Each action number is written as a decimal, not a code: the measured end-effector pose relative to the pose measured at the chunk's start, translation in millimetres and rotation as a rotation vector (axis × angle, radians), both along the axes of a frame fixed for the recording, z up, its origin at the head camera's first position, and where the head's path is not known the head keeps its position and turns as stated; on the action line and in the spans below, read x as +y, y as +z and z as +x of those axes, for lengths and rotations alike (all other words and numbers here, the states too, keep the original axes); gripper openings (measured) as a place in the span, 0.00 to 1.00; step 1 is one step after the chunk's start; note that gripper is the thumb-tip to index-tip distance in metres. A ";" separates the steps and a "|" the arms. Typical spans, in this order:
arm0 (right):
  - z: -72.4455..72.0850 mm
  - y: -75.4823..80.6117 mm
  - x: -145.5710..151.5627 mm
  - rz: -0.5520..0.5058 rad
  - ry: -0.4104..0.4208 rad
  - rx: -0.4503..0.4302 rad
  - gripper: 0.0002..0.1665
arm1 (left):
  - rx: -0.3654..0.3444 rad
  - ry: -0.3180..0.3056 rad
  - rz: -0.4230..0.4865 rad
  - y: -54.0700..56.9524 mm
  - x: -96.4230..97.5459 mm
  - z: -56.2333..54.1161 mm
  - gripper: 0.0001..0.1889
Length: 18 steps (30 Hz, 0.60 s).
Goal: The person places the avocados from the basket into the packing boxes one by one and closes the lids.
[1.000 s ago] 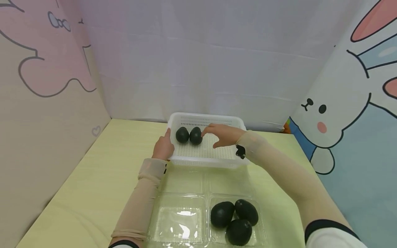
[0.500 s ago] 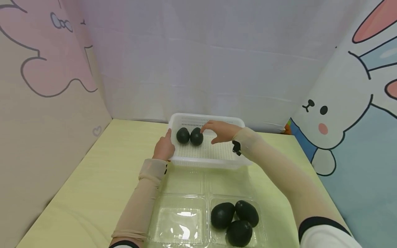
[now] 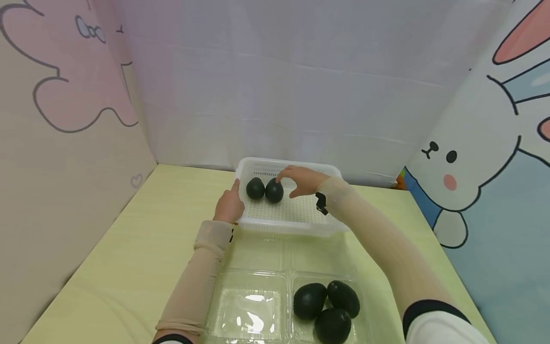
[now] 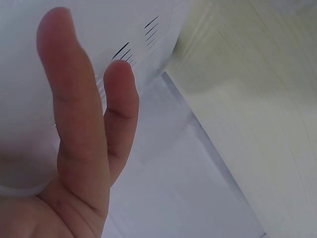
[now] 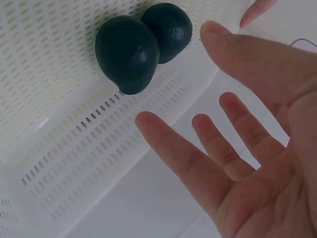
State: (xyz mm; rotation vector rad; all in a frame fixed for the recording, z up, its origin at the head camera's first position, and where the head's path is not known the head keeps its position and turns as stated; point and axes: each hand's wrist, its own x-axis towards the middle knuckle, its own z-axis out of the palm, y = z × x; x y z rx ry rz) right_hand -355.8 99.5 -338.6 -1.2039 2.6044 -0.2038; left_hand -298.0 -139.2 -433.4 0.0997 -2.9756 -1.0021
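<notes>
In the head view, two dark green avocados (image 3: 274, 190) sit side by side at the left of a white perforated plastic basket (image 3: 301, 222). My right hand (image 3: 302, 180) reaches over the basket with fingers spread and nothing held. Its fingertips hang near the right-hand avocado (image 5: 128, 52); the right wrist view shows a gap between them. My left hand (image 3: 229, 205) rests against the basket's left side. Straight fingers (image 4: 79, 109) lie by its outer wall in the left wrist view. Where the left thumb lies is hard to tell.
In front of the basket lies a clear plastic tray (image 3: 287, 272) with divided compartments. Its near right compartment holds three avocados (image 3: 333, 326). Pale yellow cloth covers the table (image 3: 129, 248). A white sheet (image 3: 266, 95) hangs behind the basket.
My right hand has shifted slightly left and up over the right-hand avocado. The left hand keeps its place at the basket's side. The whole view has drifted a little.
</notes>
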 end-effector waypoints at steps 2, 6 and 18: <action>-3.6 -2.1 -2.3 0.004 -0.011 -0.001 0.35 | -0.005 0.002 0.003 -0.3 -0.5 0.0 0.38; -8.9 -5.3 -5.2 0.008 -0.040 -0.014 0.35 | -0.010 0.001 0.012 -0.6 -0.1 0.2 0.38; -18.5 -11.2 -15.2 0.061 -0.105 -0.012 0.35 | -0.004 0.006 0.008 -2.3 -0.6 -0.3 0.38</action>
